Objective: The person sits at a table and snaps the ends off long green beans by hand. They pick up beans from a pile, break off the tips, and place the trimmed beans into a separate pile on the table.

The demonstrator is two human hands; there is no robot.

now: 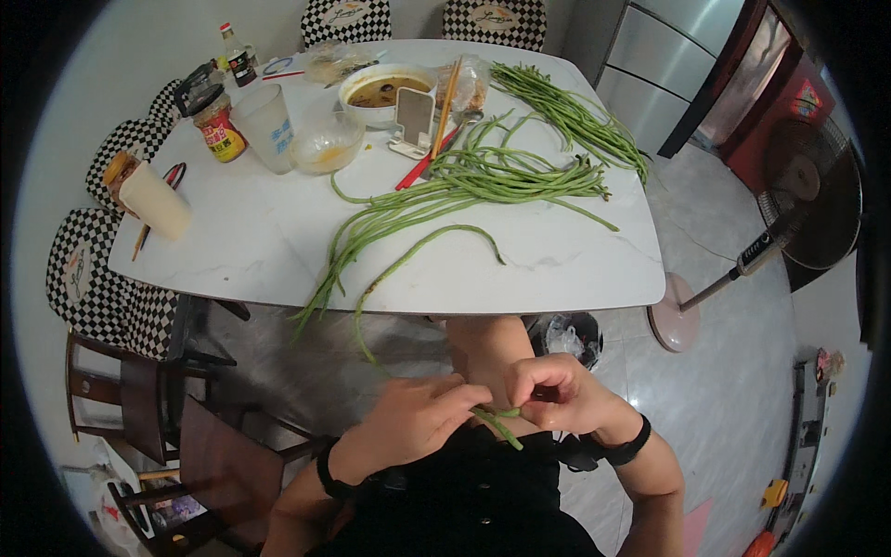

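Over my lap, below the table's front edge, my left hand [435,411] is closed around green long beans [502,428], whose ends stick out to the right between thumb and fingers. My right hand [557,393] pinches the tip of a bean between thumb and forefinger, close beside the left. One long bean [418,244] curves over the table edge down toward my left hand. A loose heap of long beans [480,181] spreads across the white table, some tips hanging over the front edge. Behind it at the right lies a denser bunch of long beans [571,115].
The white table [278,264] carries a bowl of soup [386,90], a phone on a stand [414,118], a glass bowl [327,150], a plastic cup [268,129] and jars. A black bin [588,338] stands under the front edge, a floor fan [800,181] at right, chairs at left.
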